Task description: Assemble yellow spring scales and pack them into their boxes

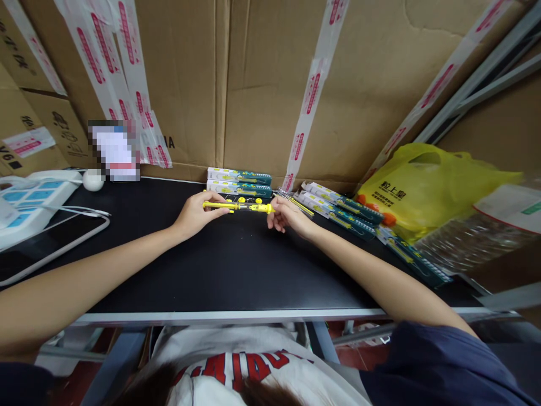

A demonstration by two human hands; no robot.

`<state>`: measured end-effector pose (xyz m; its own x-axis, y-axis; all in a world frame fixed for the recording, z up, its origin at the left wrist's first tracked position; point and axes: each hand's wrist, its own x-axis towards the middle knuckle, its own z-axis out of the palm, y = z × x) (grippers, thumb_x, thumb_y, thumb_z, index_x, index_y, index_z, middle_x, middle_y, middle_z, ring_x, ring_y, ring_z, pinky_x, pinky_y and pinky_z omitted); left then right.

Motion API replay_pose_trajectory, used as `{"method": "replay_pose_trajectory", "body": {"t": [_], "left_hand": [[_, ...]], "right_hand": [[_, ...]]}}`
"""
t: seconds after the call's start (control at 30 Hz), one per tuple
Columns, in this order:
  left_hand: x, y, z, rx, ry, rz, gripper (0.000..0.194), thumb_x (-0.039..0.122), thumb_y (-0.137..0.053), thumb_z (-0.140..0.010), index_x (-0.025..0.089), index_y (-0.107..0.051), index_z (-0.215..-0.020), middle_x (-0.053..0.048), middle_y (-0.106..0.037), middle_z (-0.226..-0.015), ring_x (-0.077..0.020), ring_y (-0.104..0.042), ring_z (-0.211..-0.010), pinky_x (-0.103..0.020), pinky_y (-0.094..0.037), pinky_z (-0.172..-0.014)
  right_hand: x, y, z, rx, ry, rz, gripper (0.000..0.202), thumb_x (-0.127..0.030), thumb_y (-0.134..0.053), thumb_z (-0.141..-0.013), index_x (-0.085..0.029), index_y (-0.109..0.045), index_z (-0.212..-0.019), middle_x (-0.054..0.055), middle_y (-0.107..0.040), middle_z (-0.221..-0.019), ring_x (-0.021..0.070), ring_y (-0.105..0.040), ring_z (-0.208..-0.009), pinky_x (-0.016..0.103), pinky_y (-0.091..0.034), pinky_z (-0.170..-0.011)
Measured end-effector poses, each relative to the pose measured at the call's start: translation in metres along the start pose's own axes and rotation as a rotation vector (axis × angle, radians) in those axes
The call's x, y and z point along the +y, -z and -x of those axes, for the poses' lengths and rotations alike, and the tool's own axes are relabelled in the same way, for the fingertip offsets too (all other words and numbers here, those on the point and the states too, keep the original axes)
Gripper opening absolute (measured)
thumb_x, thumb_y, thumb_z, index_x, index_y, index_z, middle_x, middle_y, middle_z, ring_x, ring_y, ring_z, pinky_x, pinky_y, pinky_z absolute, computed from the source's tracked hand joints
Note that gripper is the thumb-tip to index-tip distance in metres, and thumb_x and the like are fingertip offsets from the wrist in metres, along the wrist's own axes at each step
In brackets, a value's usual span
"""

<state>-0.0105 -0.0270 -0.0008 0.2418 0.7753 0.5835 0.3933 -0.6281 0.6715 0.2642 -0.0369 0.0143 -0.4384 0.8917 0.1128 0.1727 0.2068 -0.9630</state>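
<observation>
My left hand pinches the left end of a slim yellow pen-like tool with a clear section in its middle. At the tool's other end, the thumb and fingers of my right hand are closed on its yellow tip. The tool lies level between both hands, just above the black tabletop. Small round yellow parts sit right behind it. Beyond my right hand are several thin metal rods, partly covered by the fingers.
Two printed boxes lie at the back, and more boxes lie to the right. Beside those stands a yellow plastic bag. At left are a power strip, a white ball and a phone. Cardboard walls the back.
</observation>
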Motion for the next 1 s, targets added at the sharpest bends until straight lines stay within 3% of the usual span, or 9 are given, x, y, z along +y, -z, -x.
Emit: {"method": "replay_pose_trajectory", "body": {"t": [0.33,0.6,0.8,1.0], "left_hand": [[0.0010,-0.0009,0.0005,-0.010,0.011,0.015,0.035,0.047,-0.072,-0.072,0.016,-0.067,-0.087,-0.007,-0.070,-0.096,-0.0201,-0.065,-0.086,-0.035,-0.052,-0.079],[0.0008,-0.0003,0.0002,-0.003,-0.009,0.003,0.032,0.044,-0.072,-0.074,0.016,-0.067,-0.087,-0.006,-0.070,-0.094,-0.0192,-0.065,-0.085,-0.034,-0.053,-0.080],[0.0002,0.0000,0.0011,-0.011,-0.016,-0.017,0.031,0.043,-0.073,-0.074,0.016,-0.068,-0.089,-0.006,-0.070,-0.098,-0.0193,-0.066,-0.088,-0.033,-0.053,-0.079],[0.0015,0.0024,0.0032,-0.089,-0.058,-0.163,0.031,0.047,-0.071,-0.075,0.020,-0.073,-0.090,-0.004,-0.074,-0.096,-0.0206,-0.068,-0.087,-0.032,-0.050,-0.078]], "right_hand": [[0.0013,-0.0023,-0.0010,0.036,-0.051,0.072,0.049,-0.067,-0.045,-0.084,-0.020,-0.043,-0.069,0.002,-0.061,-0.055,0.0080,-0.046,-0.040,0.018,-0.034,-0.035],[-0.0005,-0.0019,0.0014,-0.016,0.003,-0.008,0.024,-0.043,-0.048,-0.085,-0.023,-0.036,-0.080,-0.003,-0.064,-0.058,0.0089,-0.048,-0.040,0.017,-0.032,-0.036],[0.0007,-0.0033,0.0017,0.005,-0.004,-0.010,0.024,-0.042,-0.049,-0.086,-0.023,-0.037,-0.080,-0.003,-0.064,-0.058,0.0081,-0.048,-0.040,0.016,-0.034,-0.035],[0.0052,-0.0022,0.0003,0.013,-0.100,-0.115,0.024,-0.035,-0.059,-0.079,-0.023,-0.040,-0.087,-0.003,-0.065,-0.060,0.0096,-0.053,-0.042,0.019,-0.044,-0.037]]}}
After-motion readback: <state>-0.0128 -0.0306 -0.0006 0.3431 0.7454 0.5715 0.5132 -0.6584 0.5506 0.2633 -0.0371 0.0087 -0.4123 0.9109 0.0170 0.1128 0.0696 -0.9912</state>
